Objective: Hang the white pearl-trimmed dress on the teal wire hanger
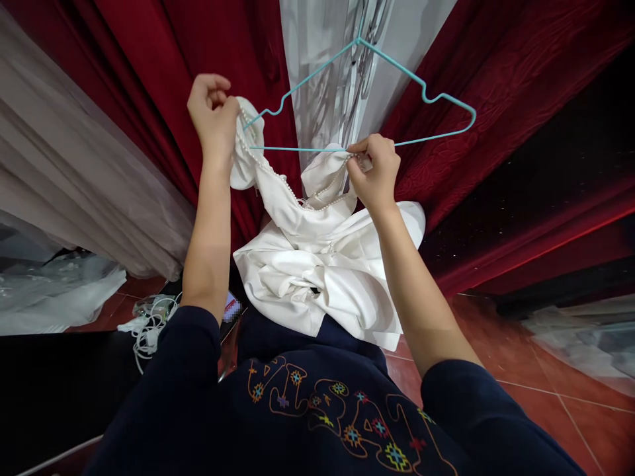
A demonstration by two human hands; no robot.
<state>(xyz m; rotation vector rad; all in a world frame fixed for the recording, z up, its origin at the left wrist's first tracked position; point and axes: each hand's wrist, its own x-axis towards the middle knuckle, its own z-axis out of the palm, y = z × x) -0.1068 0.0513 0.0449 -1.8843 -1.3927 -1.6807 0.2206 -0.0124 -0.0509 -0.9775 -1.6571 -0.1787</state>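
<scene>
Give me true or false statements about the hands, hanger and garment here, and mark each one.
1. The right hand pinches the white garment. True.
2. The left hand is at the garment-covered end of the turquoise wire hanger. True.
3. The garment covers both hanger ends. False: the right end is bare.
4. Pearl-like beads trim the garment's edge. True.
5. The left hand is lower in the view than the right. False: it is higher.

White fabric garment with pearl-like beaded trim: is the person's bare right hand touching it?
Touching. The head view shows it: the right hand's thumb and fingertips pinch the beaded edge of the white fabric garment.
</scene>
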